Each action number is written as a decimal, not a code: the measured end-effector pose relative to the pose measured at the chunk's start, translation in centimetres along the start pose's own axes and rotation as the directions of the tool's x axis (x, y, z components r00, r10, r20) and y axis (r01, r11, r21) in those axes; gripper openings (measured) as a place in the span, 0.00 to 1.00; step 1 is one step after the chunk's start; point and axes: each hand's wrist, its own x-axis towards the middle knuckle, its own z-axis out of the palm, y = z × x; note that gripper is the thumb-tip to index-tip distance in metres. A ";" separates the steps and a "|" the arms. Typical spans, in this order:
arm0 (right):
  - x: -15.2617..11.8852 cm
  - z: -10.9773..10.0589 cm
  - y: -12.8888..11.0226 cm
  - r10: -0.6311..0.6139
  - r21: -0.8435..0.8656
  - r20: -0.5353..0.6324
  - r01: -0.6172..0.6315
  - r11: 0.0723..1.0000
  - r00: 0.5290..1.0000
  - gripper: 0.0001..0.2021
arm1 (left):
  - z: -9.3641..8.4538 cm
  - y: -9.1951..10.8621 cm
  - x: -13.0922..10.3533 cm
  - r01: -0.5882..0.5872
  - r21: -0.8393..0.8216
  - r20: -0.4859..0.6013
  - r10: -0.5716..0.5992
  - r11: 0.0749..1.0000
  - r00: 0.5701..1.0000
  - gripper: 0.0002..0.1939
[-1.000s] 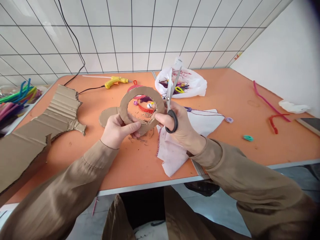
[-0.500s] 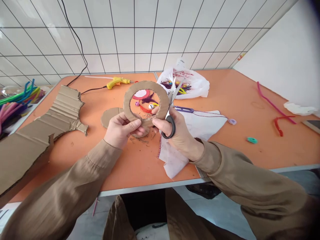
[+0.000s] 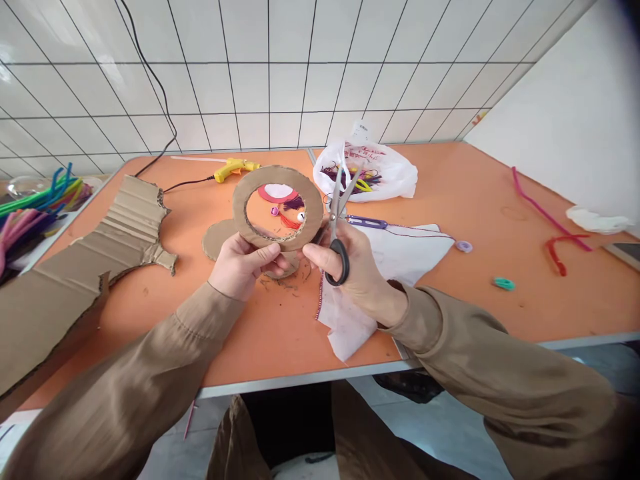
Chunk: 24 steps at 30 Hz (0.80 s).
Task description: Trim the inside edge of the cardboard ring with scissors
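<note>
My left hand (image 3: pixel 239 263) pinches the lower left rim of a cardboard ring (image 3: pixel 311 200), holding it upright above the table. Black-handled scissors (image 3: pixel 337 260) are in my right hand (image 3: pixel 361 270), their blades parted and pointing up, just beside the ring's right edge. My right thumb lies close to the ring's lower edge; whether it touches I cannot tell. Through the ring's hole show a red-and-white round piece (image 3: pixel 278 193), a small pink bell (image 3: pixel 275 211), a white bell (image 3: pixel 301 217) and red and purple tassels. Cardboard discs (image 3: pixel 216 239) lie behind my left hand, partly hidden.
A large cut cardboard sheet (image 3: pixel 60 293) covers the table's left side. A yellow glue gun (image 3: pixel 235 169) with its cord lies at the back. Right of it stands a white plastic bag (image 3: pixel 400 173) of threads. White cloth (image 3: pixel 395 257) and a purple seam tool (image 3: pixel 367 222) lie under and beyond my right hand.
The ring has shifted left, away from the scissors, and my right fingers have come off its edge. The scissors stay in my right hand with parted blades.
</note>
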 end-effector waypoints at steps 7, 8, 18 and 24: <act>0.4 -0.5 0.1 -0.052 -0.095 -0.144 0.038 0.995 0.988 0.11 | 0.0 0.1 0.0 0.010 -0.001 0.019 -0.010 1.000 1.000 0.17; 0.3 -0.4 0.2 -0.045 -0.095 -0.158 0.030 0.995 0.986 0.11 | -0.1 -0.1 0.0 0.025 -0.026 0.025 -0.024 0.999 0.999 0.17; -0.1 -0.9 -0.6 0.044 0.007 0.151 -0.046 0.999 0.987 0.11 | 0.2 0.6 -0.1 -0.114 -0.015 -0.008 0.114 0.993 0.993 0.24; 0.3 -1.7 -0.4 0.121 -0.027 0.278 -0.118 0.993 0.953 0.09 | 0.7 1.3 -0.3 -0.229 0.096 -0.078 0.236 0.969 0.969 0.23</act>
